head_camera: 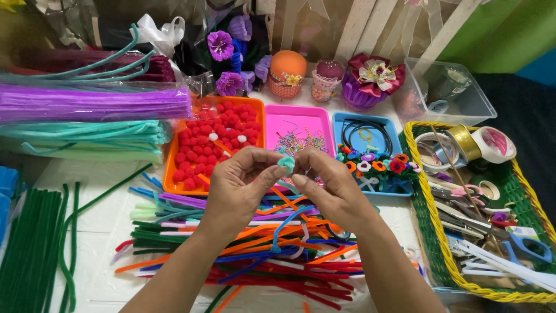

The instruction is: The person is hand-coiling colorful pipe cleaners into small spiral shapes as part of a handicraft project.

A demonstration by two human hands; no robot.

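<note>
A white surface [92,232] strewn with pipe cleaners [272,255]; above it, left hand [237,185] and right hand [333,191] both pinch 1 small teal coil [286,163] between their fingers.

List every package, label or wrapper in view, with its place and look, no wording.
Clear plastic bag: far left, long, flat, holding purple pipe cleaners.
Clear plastic bag: just below it, holding mint-green pipe cleaners.
Clear plastic box: top right, rectangular, see-through.
Small label: in the yellow-green basket, pale green; too small to tell more.
No signs or screens.
</note>
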